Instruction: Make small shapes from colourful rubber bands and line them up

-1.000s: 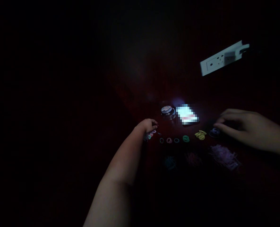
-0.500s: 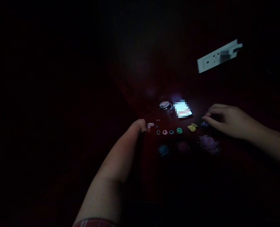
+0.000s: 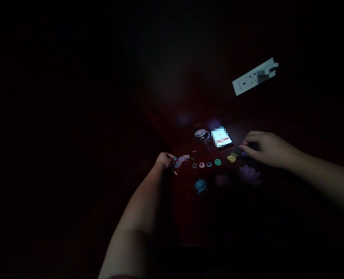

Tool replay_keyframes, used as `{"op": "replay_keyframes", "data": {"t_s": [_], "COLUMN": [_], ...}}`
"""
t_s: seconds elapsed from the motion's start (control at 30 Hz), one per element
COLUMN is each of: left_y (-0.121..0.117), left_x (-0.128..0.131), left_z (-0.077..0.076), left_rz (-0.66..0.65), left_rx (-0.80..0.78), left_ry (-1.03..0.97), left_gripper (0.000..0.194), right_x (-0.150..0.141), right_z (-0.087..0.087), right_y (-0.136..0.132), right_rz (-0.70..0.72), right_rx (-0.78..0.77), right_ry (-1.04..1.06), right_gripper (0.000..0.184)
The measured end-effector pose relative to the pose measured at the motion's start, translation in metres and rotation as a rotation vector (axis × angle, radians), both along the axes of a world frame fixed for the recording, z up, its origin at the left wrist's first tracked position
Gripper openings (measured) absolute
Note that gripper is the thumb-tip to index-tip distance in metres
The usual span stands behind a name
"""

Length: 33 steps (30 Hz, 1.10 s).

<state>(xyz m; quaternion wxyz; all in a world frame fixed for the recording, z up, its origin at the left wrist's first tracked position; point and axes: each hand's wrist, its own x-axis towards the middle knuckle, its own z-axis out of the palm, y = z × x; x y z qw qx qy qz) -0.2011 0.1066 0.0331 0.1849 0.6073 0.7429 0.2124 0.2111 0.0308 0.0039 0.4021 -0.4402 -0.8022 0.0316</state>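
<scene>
My left hand (image 3: 164, 159) pinches a small green elastic band (image 3: 174, 158) at its fingertips. Just right of it lies a mixed pile of coloured elastic bands (image 3: 182, 159). Closed at thumb and forefinger, my right hand (image 3: 260, 146) hovers by a few purple bands (image 3: 244, 155); whatever its fingers hold is hidden. Between the hands runs a row of small groups: a teal ring (image 3: 194, 166), pink bands (image 3: 202, 165), a blue ring (image 3: 209, 164), green bands (image 3: 217, 162) and yellow bands (image 3: 232, 157).
Nearer me are a blue pile (image 3: 200, 186), a pink pile (image 3: 222, 180) and a purple pile (image 3: 249, 175) of thin bands. Behind the row stand a round lidded jar (image 3: 201, 134) and a lit phone (image 3: 221, 137). A white power strip (image 3: 247, 82) lies farther back. Surroundings are very dark.
My left hand has drawn back left from the mixed pile, uncovering it, with a green band now at its fingertips. My right hand stays near the purple bands. The view has shifted slightly.
</scene>
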Motion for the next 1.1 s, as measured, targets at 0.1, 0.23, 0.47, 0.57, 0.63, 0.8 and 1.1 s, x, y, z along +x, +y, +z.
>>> {"op": "replay_keyframes", "data": {"t_s": [0.1, 0.23, 0.47, 0.57, 0.63, 0.8, 1.1], "left_y": [0.002, -0.003, -0.018, -0.018, -0.016, -0.011, -0.010], "left_x": [-0.005, -0.007, -0.006, -0.006, -0.005, -0.006, -0.006], "left_z": [-0.003, -0.003, -0.002, -0.003, -0.004, -0.008, -0.010], "left_rz": [0.031, 0.035, 0.023, 0.008, -0.013, -0.050, -0.056], "left_rx": [0.050, 0.132, 0.289, 0.332, 0.332, 0.275, 0.215], "left_ry": [-0.068, -0.114, -0.089, -0.070, -0.073, -0.120, -0.227], "left_gripper": [0.017, 0.018, 0.019, 0.022, 0.022, 0.029, 0.030], "right_x": [0.000, -0.002, -0.004, -0.004, -0.004, -0.003, -0.004], "right_z": [0.000, -0.001, -0.001, -0.001, -0.001, -0.001, -0.001], "right_y": [0.000, 0.001, -0.001, -0.002, -0.002, -0.001, -0.002], "right_rz": [0.000, 0.018, 0.034, 0.031, 0.029, 0.037, 0.029], "right_rx": [0.002, 0.023, 0.029, 0.022, 0.020, 0.012, -0.003], "right_ry": [0.006, 0.020, 0.025, 0.025, 0.026, 0.020, 0.034], "right_gripper": [0.027, 0.026, 0.025, 0.026, 0.027, 0.024, 0.024]}}
